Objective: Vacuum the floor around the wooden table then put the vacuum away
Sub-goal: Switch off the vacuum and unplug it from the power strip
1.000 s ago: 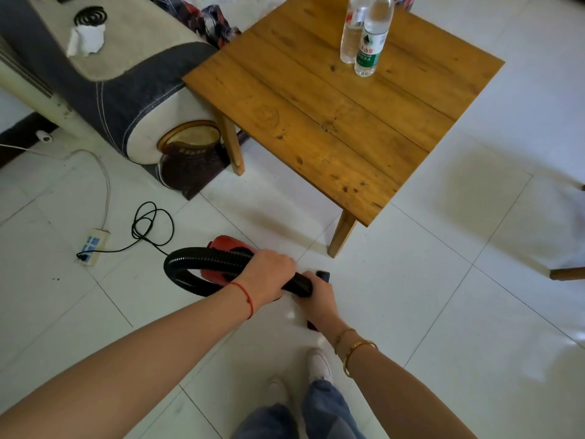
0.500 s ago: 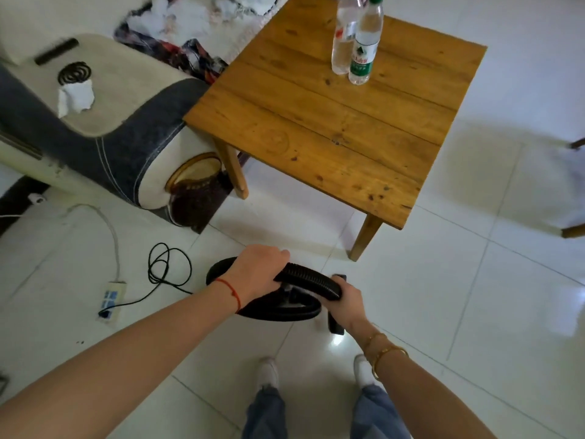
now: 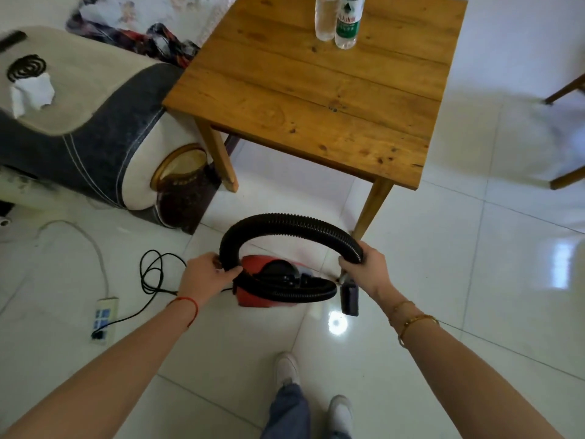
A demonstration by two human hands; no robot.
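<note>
Ribbed black hose point(image 3: 294, 221) arches between both gripping hands point(image 3: 207, 275).

Glossy white floor tiles point(image 3: 474, 280) catch bright glare at the right and near the feet. A cream and grey sofa arm point(image 3: 95, 137) stands at left, a wooden chair leg point(image 3: 566, 179) at the right edge, a white power strip point(image 3: 103, 318) on the floor

Counter point(image 3: 316, 99) — planked wood, knotted grain, low sheen. Floor point(image 3: 474, 280) tiles white, glossy, mirror-bright. Vacuum hose point(image 3: 294, 221) — ribbed black plastic, matt; vacuum body point(image 3: 253, 299) smooth red plastic. Bottles point(image 3: 346, 23) clear plastic. Sofa arm point(image 3: 95, 137) woven cloth, matt.
</note>
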